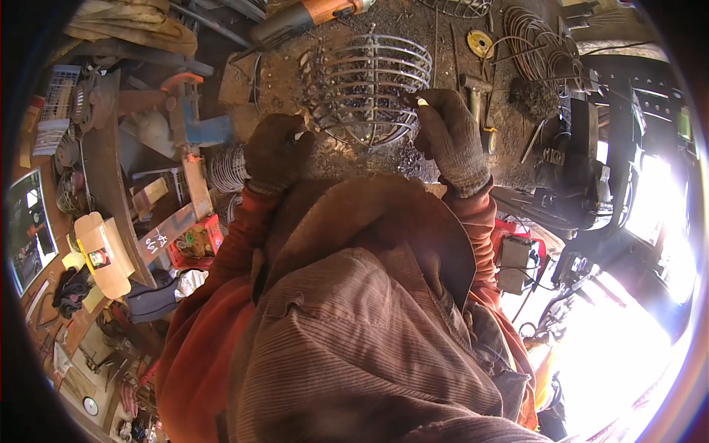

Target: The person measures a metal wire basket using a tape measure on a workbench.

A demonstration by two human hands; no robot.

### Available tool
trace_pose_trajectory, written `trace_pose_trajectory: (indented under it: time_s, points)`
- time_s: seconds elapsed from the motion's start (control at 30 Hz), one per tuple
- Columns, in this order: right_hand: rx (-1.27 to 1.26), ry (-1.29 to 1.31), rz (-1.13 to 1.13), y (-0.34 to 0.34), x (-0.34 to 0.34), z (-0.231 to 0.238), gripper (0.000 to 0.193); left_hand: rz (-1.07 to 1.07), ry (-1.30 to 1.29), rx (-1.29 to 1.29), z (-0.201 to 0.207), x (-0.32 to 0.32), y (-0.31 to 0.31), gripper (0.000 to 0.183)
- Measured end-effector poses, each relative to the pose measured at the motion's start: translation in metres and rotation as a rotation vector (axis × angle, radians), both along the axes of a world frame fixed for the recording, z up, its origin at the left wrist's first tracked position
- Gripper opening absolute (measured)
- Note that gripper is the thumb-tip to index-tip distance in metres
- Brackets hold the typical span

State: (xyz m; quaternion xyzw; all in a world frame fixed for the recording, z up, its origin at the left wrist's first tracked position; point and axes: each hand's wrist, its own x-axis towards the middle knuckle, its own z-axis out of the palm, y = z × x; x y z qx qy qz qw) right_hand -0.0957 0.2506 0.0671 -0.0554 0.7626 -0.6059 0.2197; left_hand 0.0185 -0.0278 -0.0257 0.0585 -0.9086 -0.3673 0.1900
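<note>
Cage [372, 85] ahead, ribs [399, 83] crosswise, spine [371, 63] pointing away, between left hand [278, 153], curled just beside, and right hand [449, 136], curled at its edge, I judge nearer; whether either pinches it, I cannot tell

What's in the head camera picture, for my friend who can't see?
A gloved left hand and right hand are at either side of a curved metal cage on a dirty workbench. Right of the cage lie a hammer and yellow disc.
</note>
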Motion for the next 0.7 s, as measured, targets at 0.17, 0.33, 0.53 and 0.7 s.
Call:
trace_pose_trajectory:
  time_s: [0.17,0.33,0.53,0.7]
  points:
    - [-0.052,-0.017,-0.019,-0.0010,0.0010,0.0003,0.017,0.006,-0.009,-0.004,-0.0014,-0.0002,-0.0003,0.020]
    - [-0.010,-0.032,-0.040,-0.0014,0.0010,-0.0001,0.017,0.010,-0.002,-0.001,-0.0056,0.0003,-0.0010,0.021]
    - [-0.022,-0.028,-0.025,-0.0006,0.0003,-0.0005,0.019,0.012,-0.002,0.007,-0.0044,0.0004,-0.0011,0.021]
    - [0.007,-0.033,-0.017,-0.0015,-0.0005,0.0024,0.020,0.018,-0.005,-0.005,-0.0021,0.0002,0.0003,0.022]
